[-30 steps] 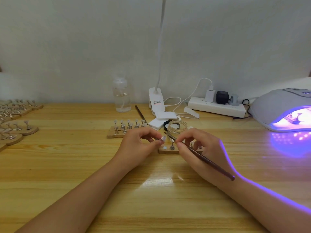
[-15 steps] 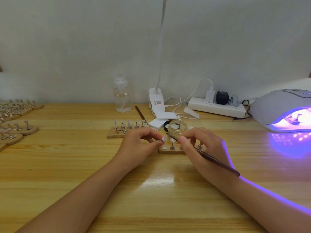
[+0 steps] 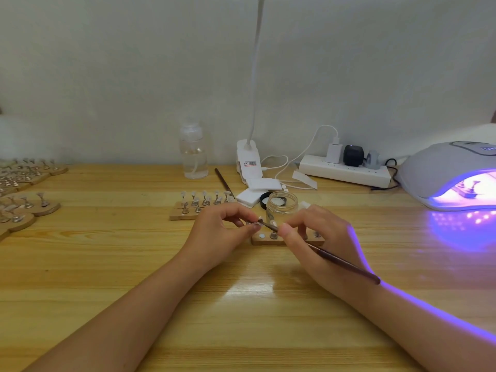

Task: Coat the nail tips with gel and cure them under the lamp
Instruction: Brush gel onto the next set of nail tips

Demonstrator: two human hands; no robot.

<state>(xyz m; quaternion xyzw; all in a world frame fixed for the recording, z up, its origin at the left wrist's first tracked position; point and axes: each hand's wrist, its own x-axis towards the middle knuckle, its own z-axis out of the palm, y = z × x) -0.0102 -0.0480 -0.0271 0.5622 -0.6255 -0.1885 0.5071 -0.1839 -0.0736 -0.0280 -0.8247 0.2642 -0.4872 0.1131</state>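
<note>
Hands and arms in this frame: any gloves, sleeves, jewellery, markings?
Both are bare. The left hand and right hand wear no gloves, and no rings, watch or bracelet show. Both forearms are uncovered down to the bottom edge of the picture, so no sleeve is in view. No markings or tattoos are visible. Violet light from the curing lamp rims the outer edge of the right forearm and hand.

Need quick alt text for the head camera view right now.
The left hand pinches a small nail tip holder while the right hand holds a brush to it, above a wooden stand and open glass jar. A lit purple curing lamp sits at right.
</note>
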